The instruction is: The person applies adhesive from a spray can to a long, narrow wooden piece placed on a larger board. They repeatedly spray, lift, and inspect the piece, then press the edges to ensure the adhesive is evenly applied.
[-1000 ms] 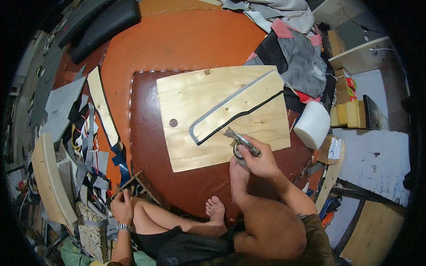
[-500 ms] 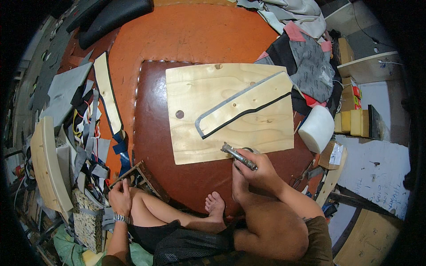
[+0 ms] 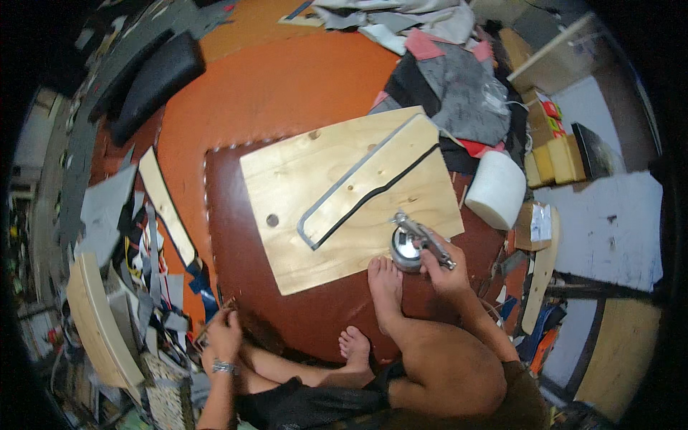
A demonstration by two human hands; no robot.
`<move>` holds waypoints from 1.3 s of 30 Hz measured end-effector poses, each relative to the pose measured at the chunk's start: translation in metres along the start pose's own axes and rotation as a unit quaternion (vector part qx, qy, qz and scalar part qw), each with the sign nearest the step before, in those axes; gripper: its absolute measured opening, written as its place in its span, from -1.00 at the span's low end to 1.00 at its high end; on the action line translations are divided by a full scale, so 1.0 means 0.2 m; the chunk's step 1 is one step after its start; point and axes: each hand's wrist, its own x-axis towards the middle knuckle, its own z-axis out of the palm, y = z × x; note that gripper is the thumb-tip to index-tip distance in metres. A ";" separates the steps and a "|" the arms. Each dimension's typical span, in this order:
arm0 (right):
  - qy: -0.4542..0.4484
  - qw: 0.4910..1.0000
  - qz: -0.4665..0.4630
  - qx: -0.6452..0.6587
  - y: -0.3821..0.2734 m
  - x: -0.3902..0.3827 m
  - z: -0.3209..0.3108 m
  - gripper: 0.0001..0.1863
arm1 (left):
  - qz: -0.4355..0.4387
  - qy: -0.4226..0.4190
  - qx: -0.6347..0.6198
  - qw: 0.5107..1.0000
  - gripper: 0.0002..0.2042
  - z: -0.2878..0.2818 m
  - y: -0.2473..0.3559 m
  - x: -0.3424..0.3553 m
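Glossy maroon mat [image 3: 236, 236], centre | I see right hand [image 3: 448, 270] curled round silver metal spray gun [image 3: 410, 240]; left hand [image 3: 223, 337] half-curled, hold unclear | over-tilting might cause spills

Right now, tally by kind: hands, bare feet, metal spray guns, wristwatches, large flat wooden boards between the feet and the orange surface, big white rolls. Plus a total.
Left hand and right hand: 2
Left foot and right foot: 2
Spray gun: 1
Wristwatch: 1
Wooden board: 1
White roll: 1
Total: 8
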 end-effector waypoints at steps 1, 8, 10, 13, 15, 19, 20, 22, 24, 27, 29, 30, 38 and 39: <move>0.045 0.998 -0.033 0.031 0.07 0.00 -0.03 -0.50 | 0.028 -0.017 -0.078 0.996 -0.71 0.06 0.11 0.04; 0.307 0.950 -0.013 -0.060 0.57 -0.04 -0.22 -0.66 | 0.352 -0.015 0.021 0.936 -0.74 0.71 1.15 0.33; 0.310 0.951 -0.002 0.008 0.64 -0.07 -0.27 -0.68 | 0.365 0.022 0.088 0.926 -0.73 0.81 1.31 0.44; 0.314 0.948 0.023 -0.045 0.70 -0.11 -0.32 -0.66 | 0.378 0.015 0.169 0.910 -0.68 0.91 1.36 0.56; 0.325 0.934 -0.003 -0.149 0.73 -0.14 -0.32 -0.64 | 0.381 -0.045 0.202 0.901 -0.66 0.97 1.35 0.63; 0.345 0.926 0.088 -0.125 0.78 -0.25 -0.24 -0.67 | 0.409 -0.052 0.246 0.877 -0.79 1.06 1.33 0.61; 0.348 0.923 0.084 -0.143 0.79 -0.29 -0.21 -0.68 | 0.410 -0.022 0.259 0.875 -0.79 1.06 1.34 0.60; 0.368 0.912 0.094 -0.154 0.83 -0.37 -0.12 -0.69 | 0.402 0.009 0.298 0.866 -0.77 1.03 1.37 0.57; 0.265 0.946 0.182 -0.045 0.86 -0.41 -0.03 -0.72 | 0.382 0.028 0.241 0.892 -0.70 0.92 1.38 0.61; 0.094 0.989 0.116 -0.019 0.82 -0.41 0.00 -0.72 | 0.347 0.154 0.101 0.919 -0.72 0.65 1.40 0.66; 0.020 0.992 0.110 0.056 0.70 -0.31 0.00 -0.67 | 0.363 0.226 0.034 0.903 -0.71 0.42 1.38 0.63; 0.004 0.995 0.061 0.083 0.61 -0.24 0.00 -0.63 | 0.376 0.232 0.020 0.897 -0.71 0.29 1.36 0.59; -0.227 0.935 -0.078 0.261 -0.70 0.03 -0.01 -0.08 | 0.456 0.398 -0.020 0.796 -0.75 -0.55 0.99 -0.07; -0.267 0.918 -0.091 0.281 -0.86 -0.02 -0.01 -0.19 | 0.459 0.401 -0.023 0.793 -0.77 -0.62 0.92 -0.16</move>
